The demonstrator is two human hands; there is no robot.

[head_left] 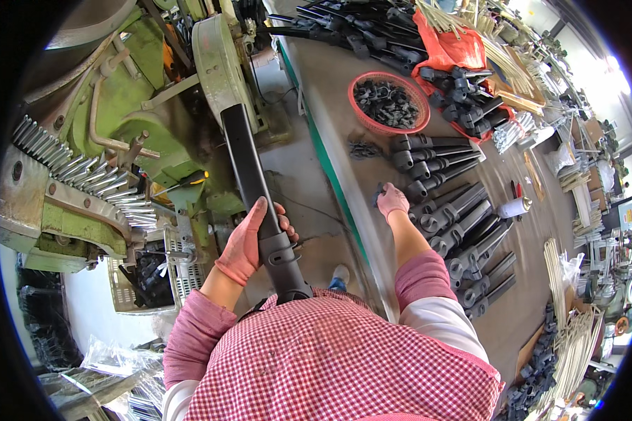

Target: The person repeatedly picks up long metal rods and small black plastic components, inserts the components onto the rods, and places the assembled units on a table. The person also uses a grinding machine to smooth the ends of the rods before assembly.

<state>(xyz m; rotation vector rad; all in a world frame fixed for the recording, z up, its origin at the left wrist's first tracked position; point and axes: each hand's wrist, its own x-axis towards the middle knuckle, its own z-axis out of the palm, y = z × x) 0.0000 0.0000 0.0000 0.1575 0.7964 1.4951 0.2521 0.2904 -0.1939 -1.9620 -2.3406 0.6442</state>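
My left hand point(244, 242) is wrapped round a long black rectangular tube point(243, 151). The tube slants upward away from me, and its lower end, with a black clamp-like fitting point(282, 258), rests near my apron. Over the near edge of the table, my right hand point(393, 201) is closed, with a small black piece point(380, 190) at its fingertips; its exact kind is too small to tell. Just right of that hand lie rows of black tubes with fittings point(456, 223). Beyond it is a small heap of black pieces point(364, 149).
A red basket point(423, 121) of small black parts stands on the table point(323, 74). Behind it are an orange-red bag point(463, 49) and more black tubes. A spray can point(515, 207) lies farther right. At left stands a green machine point(221, 63) with a row of metal rods point(84, 172).
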